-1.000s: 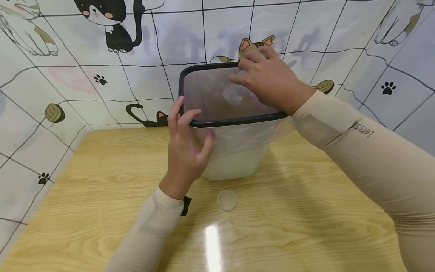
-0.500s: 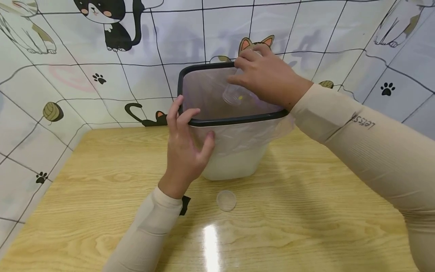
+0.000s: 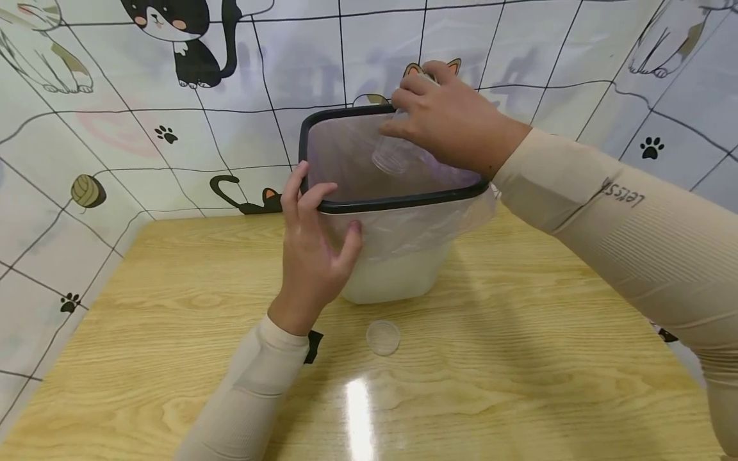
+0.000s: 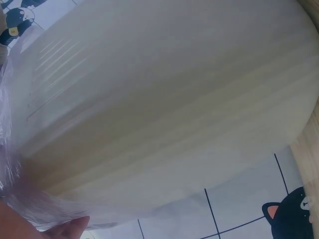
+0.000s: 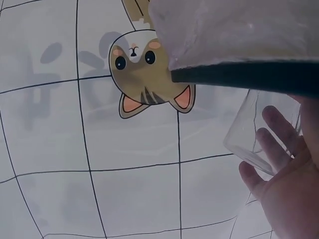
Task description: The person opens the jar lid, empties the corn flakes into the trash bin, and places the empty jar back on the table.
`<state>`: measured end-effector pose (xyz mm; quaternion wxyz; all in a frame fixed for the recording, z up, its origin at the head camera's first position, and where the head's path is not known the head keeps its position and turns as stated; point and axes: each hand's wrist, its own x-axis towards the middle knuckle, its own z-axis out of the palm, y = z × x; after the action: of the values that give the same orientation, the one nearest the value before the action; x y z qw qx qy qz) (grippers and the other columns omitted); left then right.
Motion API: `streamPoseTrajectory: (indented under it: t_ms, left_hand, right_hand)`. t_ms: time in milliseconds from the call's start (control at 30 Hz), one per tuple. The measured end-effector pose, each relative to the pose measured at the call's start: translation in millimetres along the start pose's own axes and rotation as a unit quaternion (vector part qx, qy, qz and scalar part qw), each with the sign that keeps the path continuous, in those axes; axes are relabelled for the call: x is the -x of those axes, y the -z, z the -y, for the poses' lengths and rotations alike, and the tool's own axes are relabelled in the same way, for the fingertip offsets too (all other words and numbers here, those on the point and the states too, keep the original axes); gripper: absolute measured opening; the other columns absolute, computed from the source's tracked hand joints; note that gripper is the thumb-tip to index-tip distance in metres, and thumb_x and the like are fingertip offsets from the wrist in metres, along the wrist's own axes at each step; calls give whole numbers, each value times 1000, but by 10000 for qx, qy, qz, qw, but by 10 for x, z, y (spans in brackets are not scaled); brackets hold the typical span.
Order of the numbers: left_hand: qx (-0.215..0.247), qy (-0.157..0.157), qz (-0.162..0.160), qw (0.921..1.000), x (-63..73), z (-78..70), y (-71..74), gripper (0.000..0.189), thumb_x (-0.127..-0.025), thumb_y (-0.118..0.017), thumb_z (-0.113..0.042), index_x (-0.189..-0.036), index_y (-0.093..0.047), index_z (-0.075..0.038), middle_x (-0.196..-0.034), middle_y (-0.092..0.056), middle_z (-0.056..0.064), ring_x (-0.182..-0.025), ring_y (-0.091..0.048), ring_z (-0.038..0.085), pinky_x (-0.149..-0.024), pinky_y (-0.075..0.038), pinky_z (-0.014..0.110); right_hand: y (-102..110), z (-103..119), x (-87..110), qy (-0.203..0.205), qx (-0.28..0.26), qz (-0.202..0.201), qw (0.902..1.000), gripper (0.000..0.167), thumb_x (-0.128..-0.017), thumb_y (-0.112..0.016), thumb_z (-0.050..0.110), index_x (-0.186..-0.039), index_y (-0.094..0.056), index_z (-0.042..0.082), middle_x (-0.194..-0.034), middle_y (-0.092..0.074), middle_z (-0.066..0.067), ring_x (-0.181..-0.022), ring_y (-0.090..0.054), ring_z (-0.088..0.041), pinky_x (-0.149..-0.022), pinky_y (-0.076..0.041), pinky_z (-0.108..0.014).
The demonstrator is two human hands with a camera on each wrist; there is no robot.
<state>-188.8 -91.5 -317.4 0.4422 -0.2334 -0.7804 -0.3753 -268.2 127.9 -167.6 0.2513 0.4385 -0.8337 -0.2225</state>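
Observation:
A whitish trash bin (image 3: 392,278) with a black rim (image 3: 398,203) and a thin translucent bag stands on the table. My left hand (image 3: 314,256) grips its near left corner, fingers over the rim and thumb against the outside. Above the bin's opening, my right hand (image 3: 450,121) holds a clear plastic jar (image 3: 392,157), tilted with its mouth down inside the rim. In the right wrist view, the fingers wrap the jar (image 5: 244,134) and its base points away from the bin. A round clear lid (image 3: 383,337) lies on the table in front of the bin.
The wood-grain table (image 3: 519,358) meets a white sheet (image 3: 323,70) with cat drawings and black grid lines right behind the bin. A small black piece (image 3: 314,346) shows beside my left wrist.
My right hand has risen slightly and shifted left with the jar. A small yellow bit seen earlier near the jar's mouth no longer shows. My left hand keeps its place on the bin.

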Motion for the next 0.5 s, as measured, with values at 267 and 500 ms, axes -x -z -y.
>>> streamPoseTrajectory:
  t_ms: [267,500]
  left_hand:
    - [-24,-23,-49,10000,-12,-8,2,46,-90,-56,-26,-130,-41,-10,-156,-28,19,-146,-35,28,-72,-50,43]
    - [-65,106,44,9999,0,-18,21,47,-90,-56,-26,-132,-41,-11,-158,-26,16,-146,-35,27,-73,-51,44]
  right_hand:
    - [104,-60,72,-64,44,280,9996,55,-85,-64,-16,-130,-62,16,-128,-58,-24,-127,-46,-40,-112,-28,-64]
    - [139,-48,123,-131,78,416,9990,55,-84,-65,-17,-127,-64,16,-135,-56,-24,-129,-47,-40,-114,-26,-64]
